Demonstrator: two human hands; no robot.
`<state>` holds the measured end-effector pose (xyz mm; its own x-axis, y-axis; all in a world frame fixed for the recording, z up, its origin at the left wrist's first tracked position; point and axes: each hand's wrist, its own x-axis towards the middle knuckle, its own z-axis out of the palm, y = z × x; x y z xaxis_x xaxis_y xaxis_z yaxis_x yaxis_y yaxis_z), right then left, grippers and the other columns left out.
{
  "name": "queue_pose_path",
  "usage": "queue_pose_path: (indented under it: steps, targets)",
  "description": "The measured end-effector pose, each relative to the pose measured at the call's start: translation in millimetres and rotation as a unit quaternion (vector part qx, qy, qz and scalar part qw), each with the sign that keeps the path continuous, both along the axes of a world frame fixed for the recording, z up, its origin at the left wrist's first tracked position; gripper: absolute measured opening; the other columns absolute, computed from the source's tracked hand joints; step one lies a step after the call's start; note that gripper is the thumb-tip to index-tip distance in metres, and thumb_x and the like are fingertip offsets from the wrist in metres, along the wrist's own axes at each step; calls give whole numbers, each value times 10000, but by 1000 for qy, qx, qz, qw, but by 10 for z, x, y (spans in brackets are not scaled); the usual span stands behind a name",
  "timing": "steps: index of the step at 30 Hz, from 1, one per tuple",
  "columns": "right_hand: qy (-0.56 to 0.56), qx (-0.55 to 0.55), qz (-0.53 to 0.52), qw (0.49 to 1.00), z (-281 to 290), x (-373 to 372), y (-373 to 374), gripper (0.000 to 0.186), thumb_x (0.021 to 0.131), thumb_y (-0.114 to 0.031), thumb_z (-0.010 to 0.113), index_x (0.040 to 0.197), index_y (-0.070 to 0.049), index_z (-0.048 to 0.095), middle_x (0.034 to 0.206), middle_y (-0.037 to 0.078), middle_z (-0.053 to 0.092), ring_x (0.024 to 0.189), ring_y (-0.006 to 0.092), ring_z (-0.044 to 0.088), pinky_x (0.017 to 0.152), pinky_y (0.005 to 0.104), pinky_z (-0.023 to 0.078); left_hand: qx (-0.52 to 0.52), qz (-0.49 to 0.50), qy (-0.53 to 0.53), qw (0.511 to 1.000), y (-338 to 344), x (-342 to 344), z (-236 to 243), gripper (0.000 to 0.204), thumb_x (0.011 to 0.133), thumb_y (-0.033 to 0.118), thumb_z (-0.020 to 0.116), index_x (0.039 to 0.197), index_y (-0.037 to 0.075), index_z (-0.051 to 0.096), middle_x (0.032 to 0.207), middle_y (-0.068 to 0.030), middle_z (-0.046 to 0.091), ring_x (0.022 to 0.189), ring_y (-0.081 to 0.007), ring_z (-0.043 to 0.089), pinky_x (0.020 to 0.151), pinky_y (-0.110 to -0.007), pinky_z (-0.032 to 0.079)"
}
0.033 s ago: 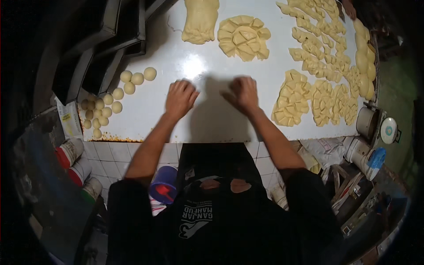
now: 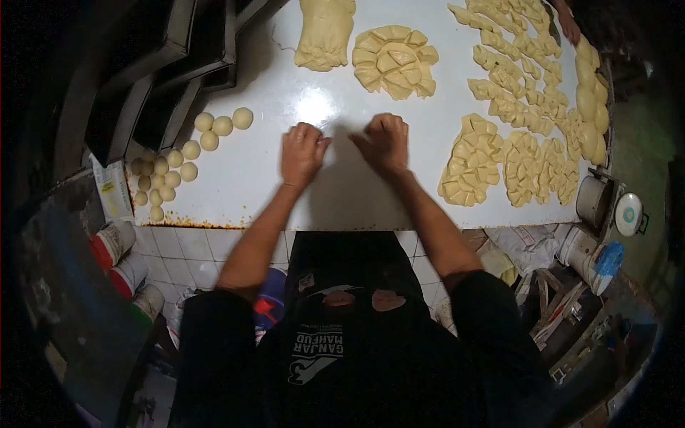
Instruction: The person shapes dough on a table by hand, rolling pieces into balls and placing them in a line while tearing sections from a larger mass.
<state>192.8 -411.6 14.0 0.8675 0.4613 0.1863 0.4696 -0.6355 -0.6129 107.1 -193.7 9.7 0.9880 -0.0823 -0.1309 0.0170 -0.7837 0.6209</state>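
Both cupped hands — left hand (image 2: 302, 152), right hand (image 2: 386, 142) — hide contents.

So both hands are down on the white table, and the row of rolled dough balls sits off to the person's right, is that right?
Not quite. The head view shows the left hand and right hand down on the white table, but the rolled dough balls lie to the person's left. To the right lie the cut dough pieces.

A white counter (image 2: 257, 178) with a rusty near edge catches a bright glare from overhead light. Below its edge runs a white tiled wall (image 2: 193, 253). Dark metal trays (image 2: 171, 78) stand stacked at the far left; the surroundings lie in shadow.
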Motion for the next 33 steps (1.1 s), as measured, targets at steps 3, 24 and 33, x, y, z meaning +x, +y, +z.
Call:
queue_pose_path:
  steps: [3, 24, 33]
  targets:
    - [-106, -14, 19, 994, -203, -424, 115, 297, 805, -342, 853, 889, -100, 703, 1001, 152, 690, 1011, 363, 648, 883, 528, 486, 53, 33, -98, 993, -368, -461, -34, 184, 898, 160, 801, 1015, 82, 683, 1027, -140, 666, 973, -361, 634, 863, -511, 466]
    - [-25, -7, 79, 996, 627, 1690, 1217, 148, 1018, -110, 597, 1055, 24, 649, 1034, 252, 661, 1021, 440, 625, 915, 506, 513, 18, 63, -244, 968, 668, 1953, 298, 143, 1037, 152, 631, 1127, 52, 681, 1108, -213, 665, 997, -436, 671, 825, -523, 554]
    - [71, -207, 360, 907, 533, 346, 149, 184, 961, -262, 710, 979, -79, 717, 1093, 125, 702, 1103, 331, 667, 1066, 498, 506, 57, -95, -71, 991, 719, -378, 404, 328, 894, 325, 805, 1113, 85, 756, 1129, -129, 731, 1138, -274, 653, 1017, -447, 483]
